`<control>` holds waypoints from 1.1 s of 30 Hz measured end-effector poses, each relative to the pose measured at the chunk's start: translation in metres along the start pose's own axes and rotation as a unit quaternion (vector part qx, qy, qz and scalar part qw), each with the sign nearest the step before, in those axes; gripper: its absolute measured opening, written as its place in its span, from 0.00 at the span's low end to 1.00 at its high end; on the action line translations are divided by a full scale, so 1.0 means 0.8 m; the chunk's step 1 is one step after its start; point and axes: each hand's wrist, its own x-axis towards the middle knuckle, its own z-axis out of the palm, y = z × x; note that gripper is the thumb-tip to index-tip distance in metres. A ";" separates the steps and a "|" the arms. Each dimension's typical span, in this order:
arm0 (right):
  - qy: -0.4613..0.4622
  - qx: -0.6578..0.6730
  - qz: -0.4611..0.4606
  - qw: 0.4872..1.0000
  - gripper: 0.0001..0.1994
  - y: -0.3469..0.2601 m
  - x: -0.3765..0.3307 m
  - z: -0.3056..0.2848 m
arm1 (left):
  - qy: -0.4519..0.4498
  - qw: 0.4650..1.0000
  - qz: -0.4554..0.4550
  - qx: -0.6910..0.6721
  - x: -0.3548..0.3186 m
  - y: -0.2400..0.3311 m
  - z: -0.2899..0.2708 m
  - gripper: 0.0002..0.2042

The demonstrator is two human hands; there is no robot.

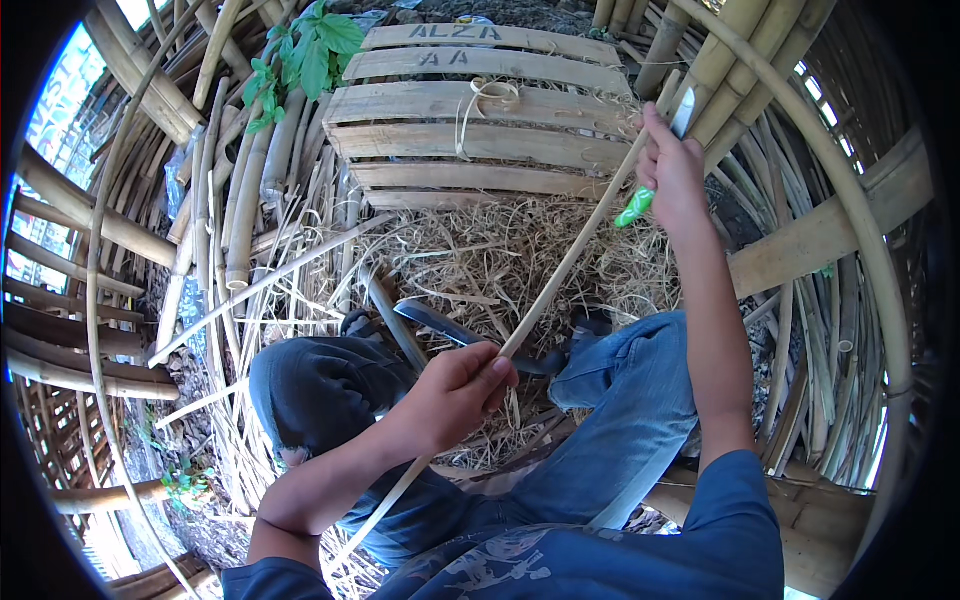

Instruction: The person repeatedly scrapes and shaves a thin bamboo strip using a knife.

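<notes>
Knife (655, 170) mostly buried in right hand (672, 172): only green handle end and a bit of blade showing. Strip (560, 275) covered where left hand (460, 385) grips, lower end lost behind left forearm. Curved blade (440, 322) on shavings partly hidden behind strip; feet barely visible.

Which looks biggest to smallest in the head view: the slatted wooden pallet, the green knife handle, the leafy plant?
1. Pallet, largest by far.
2. Plant.
3. Knife handle in the right hand, smallest, though partly hidden by the fingers.
</notes>
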 end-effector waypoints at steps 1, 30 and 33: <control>-0.002 -0.001 0.000 1.000 0.18 0.003 0.000 0.000 | 0.015 1.000 -0.003 -0.004 -0.001 0.001 0.001 0.13; -0.211 -0.450 -0.495 0.713 0.16 0.035 -0.161 0.059 | 0.011 0.956 -0.042 -0.292 -0.004 0.032 -0.015 0.16; -0.135 -0.484 -0.431 0.749 0.17 0.035 -0.113 0.045 | -0.013 0.950 -0.075 -0.302 -0.009 0.022 -0.007 0.18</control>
